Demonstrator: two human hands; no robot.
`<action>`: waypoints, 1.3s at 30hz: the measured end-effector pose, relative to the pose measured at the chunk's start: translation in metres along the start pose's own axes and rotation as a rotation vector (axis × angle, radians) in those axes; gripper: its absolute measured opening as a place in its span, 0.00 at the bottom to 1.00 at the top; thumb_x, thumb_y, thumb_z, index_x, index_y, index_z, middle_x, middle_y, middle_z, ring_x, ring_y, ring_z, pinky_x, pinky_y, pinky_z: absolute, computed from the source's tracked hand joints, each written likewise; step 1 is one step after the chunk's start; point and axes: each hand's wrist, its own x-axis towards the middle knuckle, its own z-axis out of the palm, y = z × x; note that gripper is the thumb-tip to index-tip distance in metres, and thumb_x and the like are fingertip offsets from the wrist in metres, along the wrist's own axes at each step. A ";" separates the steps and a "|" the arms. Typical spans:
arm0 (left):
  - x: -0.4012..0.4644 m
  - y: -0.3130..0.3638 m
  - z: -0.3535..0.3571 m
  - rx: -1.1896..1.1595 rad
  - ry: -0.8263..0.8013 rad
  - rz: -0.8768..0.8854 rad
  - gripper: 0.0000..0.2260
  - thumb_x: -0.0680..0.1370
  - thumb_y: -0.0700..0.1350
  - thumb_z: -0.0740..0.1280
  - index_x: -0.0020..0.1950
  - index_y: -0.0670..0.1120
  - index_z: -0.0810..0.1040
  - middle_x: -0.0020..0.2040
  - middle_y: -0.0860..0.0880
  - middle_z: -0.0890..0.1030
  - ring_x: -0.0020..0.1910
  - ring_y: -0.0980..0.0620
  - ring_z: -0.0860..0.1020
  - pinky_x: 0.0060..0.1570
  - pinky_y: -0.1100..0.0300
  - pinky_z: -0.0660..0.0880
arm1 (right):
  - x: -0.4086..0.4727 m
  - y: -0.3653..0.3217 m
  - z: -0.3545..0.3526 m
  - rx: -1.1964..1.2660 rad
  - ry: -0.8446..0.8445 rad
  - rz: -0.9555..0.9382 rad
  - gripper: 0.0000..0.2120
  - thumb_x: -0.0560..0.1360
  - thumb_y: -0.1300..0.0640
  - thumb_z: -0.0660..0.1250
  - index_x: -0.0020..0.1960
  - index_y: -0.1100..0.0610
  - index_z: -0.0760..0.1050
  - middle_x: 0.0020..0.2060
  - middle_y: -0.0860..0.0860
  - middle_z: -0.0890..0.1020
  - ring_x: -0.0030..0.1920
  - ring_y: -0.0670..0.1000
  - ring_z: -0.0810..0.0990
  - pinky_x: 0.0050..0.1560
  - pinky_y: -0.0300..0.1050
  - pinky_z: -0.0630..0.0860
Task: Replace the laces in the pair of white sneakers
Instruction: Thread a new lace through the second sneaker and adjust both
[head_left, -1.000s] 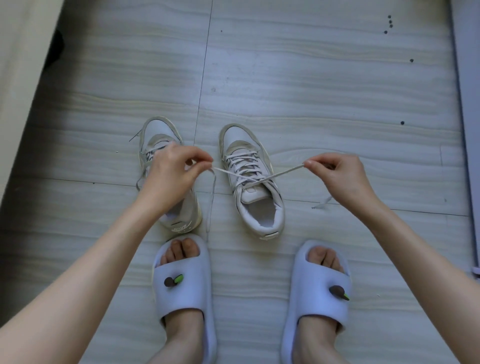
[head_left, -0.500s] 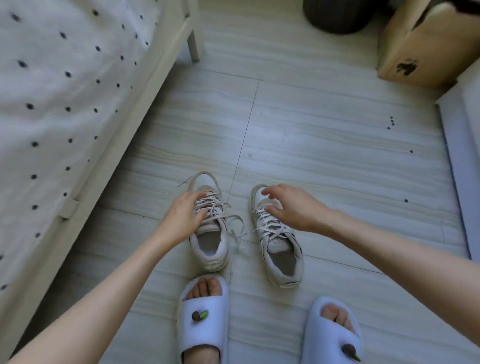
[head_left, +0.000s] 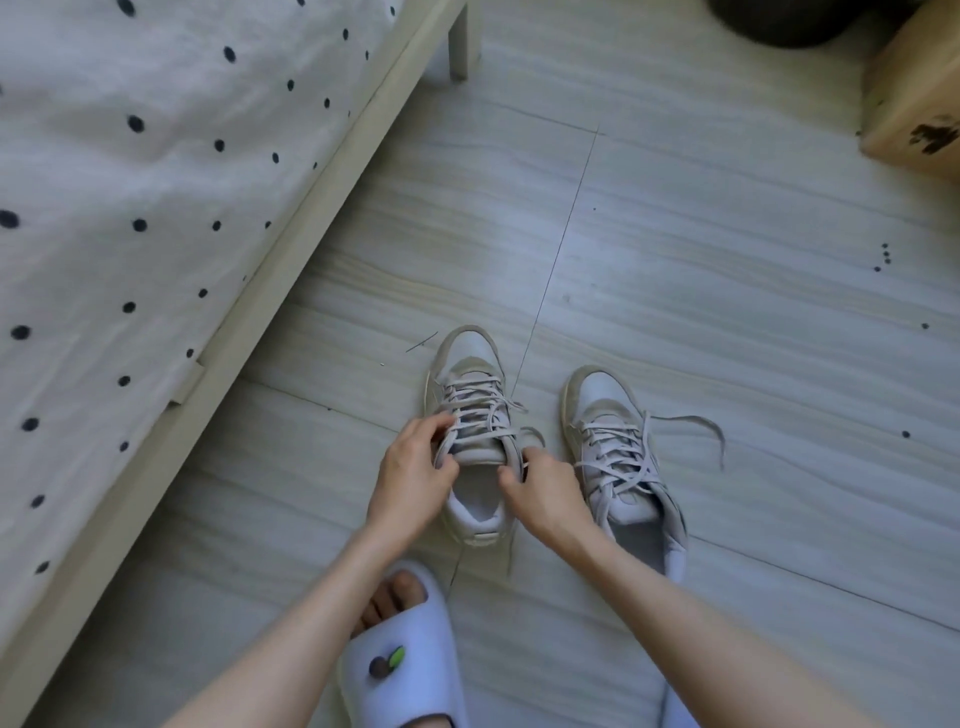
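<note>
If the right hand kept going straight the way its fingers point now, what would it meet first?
Probably the left sneaker: the right hand already sits at its collar, fingers aimed up-left at the laces. Depth is hard to judge.

No legible text, brand, number or sign appears anywhere in the head view. The box (head_left: 914, 98) at the upper right of the frame carries a black printed mark on its side, but the mark is smeared and cut by the frame edge and cannot be read. The sneakers (head_left: 618, 441) show no readable logo or size marking. The slipper (head_left: 400, 670) at the lower centre bears a small dark and green ornament without lettering. The bed cover (head_left: 130, 208) at the upper left shows dots only.
</note>
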 end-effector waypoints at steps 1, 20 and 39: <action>-0.001 0.000 0.000 -0.005 0.003 -0.002 0.21 0.70 0.34 0.65 0.63 0.44 0.76 0.59 0.47 0.78 0.57 0.49 0.76 0.56 0.55 0.74 | -0.002 0.001 0.002 0.002 0.010 -0.008 0.13 0.77 0.53 0.60 0.48 0.63 0.74 0.47 0.62 0.81 0.50 0.62 0.78 0.48 0.48 0.72; -0.068 0.002 -0.010 -0.159 -0.238 -0.151 0.08 0.73 0.46 0.70 0.40 0.59 0.75 0.46 0.51 0.80 0.45 0.57 0.78 0.39 0.51 0.79 | -0.072 0.050 0.029 0.217 0.187 -0.206 0.23 0.74 0.55 0.68 0.68 0.49 0.70 0.52 0.47 0.74 0.50 0.46 0.76 0.55 0.43 0.73; -0.041 0.010 -0.015 0.200 -0.545 0.002 0.06 0.77 0.43 0.63 0.41 0.49 0.71 0.42 0.51 0.72 0.44 0.52 0.72 0.43 0.63 0.63 | -0.066 0.054 0.023 0.252 0.211 -0.211 0.04 0.74 0.56 0.69 0.46 0.53 0.82 0.40 0.45 0.77 0.39 0.41 0.77 0.44 0.36 0.72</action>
